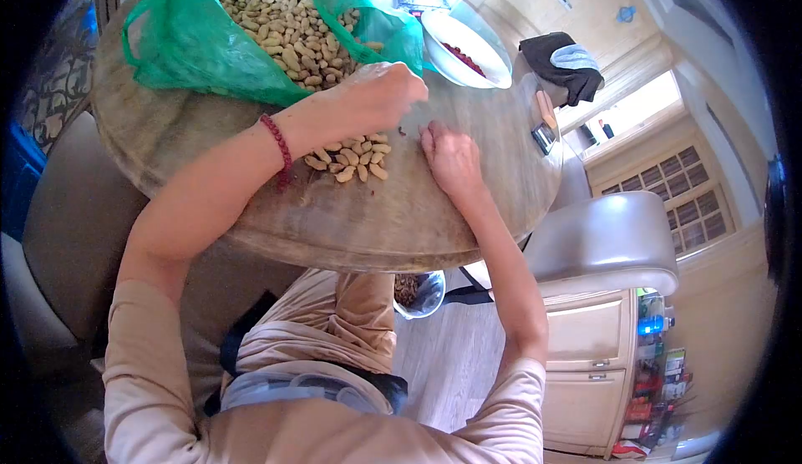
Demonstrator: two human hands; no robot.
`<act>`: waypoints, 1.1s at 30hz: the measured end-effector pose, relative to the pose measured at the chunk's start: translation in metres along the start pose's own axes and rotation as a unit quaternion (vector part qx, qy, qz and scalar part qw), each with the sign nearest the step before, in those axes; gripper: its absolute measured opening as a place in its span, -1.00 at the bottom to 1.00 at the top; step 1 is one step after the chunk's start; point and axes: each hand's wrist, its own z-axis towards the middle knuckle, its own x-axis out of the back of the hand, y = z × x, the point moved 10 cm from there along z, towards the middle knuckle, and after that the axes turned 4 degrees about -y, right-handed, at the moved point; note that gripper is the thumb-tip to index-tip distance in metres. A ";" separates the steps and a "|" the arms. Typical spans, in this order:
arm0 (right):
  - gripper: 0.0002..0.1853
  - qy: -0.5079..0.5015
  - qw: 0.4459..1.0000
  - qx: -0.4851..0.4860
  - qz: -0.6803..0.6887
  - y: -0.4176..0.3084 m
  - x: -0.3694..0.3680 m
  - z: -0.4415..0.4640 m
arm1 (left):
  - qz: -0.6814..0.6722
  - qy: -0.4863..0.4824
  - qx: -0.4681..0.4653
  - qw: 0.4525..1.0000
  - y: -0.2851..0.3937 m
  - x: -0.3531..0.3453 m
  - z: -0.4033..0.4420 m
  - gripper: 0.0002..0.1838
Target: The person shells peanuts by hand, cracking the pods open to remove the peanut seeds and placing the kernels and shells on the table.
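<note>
My left hand, with a red beaded bracelet on its wrist, is raised over the table between the green plastic bag and a small pile of unshelled peanuts. Its fingers are curled in, and whatever they may hold is hidden. My right hand rests on the wooden tabletop to the right of that pile, fingers closed; nothing shows clearly in them. Many more peanuts fill the open bag. Beyond my hands, a white bowl contains small dark red pieces.
A phone-like dark object lies near the right table edge. Below the table, between my legs and a chair, stands a lined bin with brown shells in it. Dark cloth hangs at the far right.
</note>
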 end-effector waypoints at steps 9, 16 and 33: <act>-0.71 0.209 0.932 -0.219 0.200 0.111 0.033 -0.026 | 0.057 -0.042 0.023 0.997 -0.005 -0.004 0.001 -0.76; -0.67 0.251 0.452 -0.360 0.776 0.182 0.015 -0.139 | 0.040 -0.039 0.006 0.998 0.002 -0.006 -0.001 -0.76; -0.56 0.277 0.017 -0.470 0.838 0.257 -0.312 -0.465 | 0.055 0.026 -0.119 0.991 0.020 -0.015 -0.003 -0.75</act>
